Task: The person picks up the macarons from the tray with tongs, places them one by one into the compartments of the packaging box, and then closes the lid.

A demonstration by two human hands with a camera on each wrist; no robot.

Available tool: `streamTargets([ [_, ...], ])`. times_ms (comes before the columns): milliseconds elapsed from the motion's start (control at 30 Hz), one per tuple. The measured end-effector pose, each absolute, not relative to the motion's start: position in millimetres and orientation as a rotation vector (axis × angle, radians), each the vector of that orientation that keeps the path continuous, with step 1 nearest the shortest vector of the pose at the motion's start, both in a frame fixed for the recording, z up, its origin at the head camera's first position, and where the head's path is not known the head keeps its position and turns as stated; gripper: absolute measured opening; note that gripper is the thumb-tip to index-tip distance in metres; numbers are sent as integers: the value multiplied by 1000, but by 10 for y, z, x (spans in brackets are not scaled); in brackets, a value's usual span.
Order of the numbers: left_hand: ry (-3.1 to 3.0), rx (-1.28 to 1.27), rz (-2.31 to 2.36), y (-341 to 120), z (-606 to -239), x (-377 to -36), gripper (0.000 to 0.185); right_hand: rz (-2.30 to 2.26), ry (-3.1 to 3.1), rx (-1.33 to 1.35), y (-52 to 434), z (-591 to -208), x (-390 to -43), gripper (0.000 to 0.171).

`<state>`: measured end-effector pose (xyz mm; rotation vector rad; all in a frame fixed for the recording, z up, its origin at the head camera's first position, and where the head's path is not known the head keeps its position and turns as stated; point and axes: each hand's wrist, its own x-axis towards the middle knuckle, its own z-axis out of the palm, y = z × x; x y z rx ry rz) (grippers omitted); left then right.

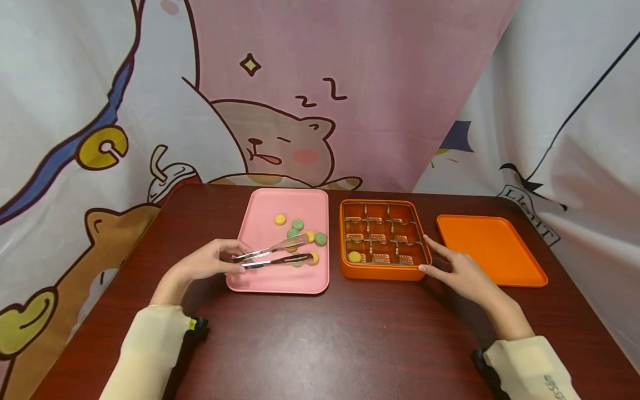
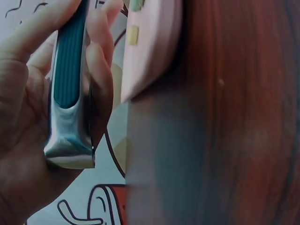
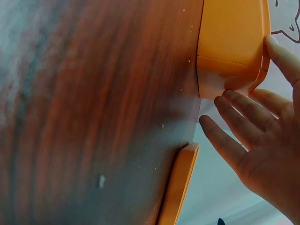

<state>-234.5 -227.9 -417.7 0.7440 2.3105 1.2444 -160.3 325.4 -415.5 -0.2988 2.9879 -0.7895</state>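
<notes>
Orange lid (image 1: 491, 249) (flat), cartoon backdrop (image 1: 280, 111)

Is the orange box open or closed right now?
Open: the orange box shows its compartments, and its lid lies beside it.

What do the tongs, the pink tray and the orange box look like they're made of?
Tongs: apparently polished metal, given the mirror-like sheen at the hinge end, with a ribbed teal grip inlay, probably plastic or rubber. The left hand grips them.
Pink tray: likely matte plastic, with a smooth, uniform colour and a rounded moulded rim.
Orange box: likely plastic too, smooth with soft rounded corners; its glossy compartment insert looks like thin formed plastic.
</notes>
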Motion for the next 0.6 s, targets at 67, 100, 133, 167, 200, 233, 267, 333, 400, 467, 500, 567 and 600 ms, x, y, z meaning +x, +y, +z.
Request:
streamTargets([
  [67,2312,750,1233,-2305,-4198,-2360,33,-788,2987,-294,3258,-4158,-1607,80],
  [100,2317,754,1225,-2315,-4208,-2367,32,-788,2987,-293,3261,-4159,-1609,80],
  [133,2322,759,1218,-2326,-4213,-2370,32,-788,2987,-293,3261,-4160,-1609,80],
  [167,2333,762,1206,-2335,-4217,-2375,32,-786,2987,-293,3261,-4160,-1610,80],
  [200,2340,768,1200,-2342,-4220,-2377,31,-786,2988,-291,3262,-4159,-1609,80],
  [233,2346,776,1197,-2347,-4220,-2378,30,-784,2990,-291,3262,-4157,-1608,80],
  [267,2353,784,1193,-2352,-4222,-2380,30,-782,2990,-291,3263,-4155,-1607,80],
  [333,2361,796,1196,-2360,-4227,-2383,29,-780,2990,-294,3259,-4150,-1603,80],
  [400,2371,805,1194,-2365,-4237,-2390,28,-779,2989,-296,3258,-4148,-1600,80],
  [467,2384,808,1190,-2370,-4248,-2398,28,-779,2986,-296,3256,-4148,-1597,79],
  [500,2388,809,1188,-2371,-4252,-2401,29,-781,2985,-296,3255,-4149,-1598,79],
  [567,2396,807,1182,-2370,-4259,-2410,30,-781,2986,-297,3256,-4150,-1597,79],
  [600,2398,804,1181,-2368,-4263,-2414,30,-780,2987,-297,3257,-4151,-1597,79],
])
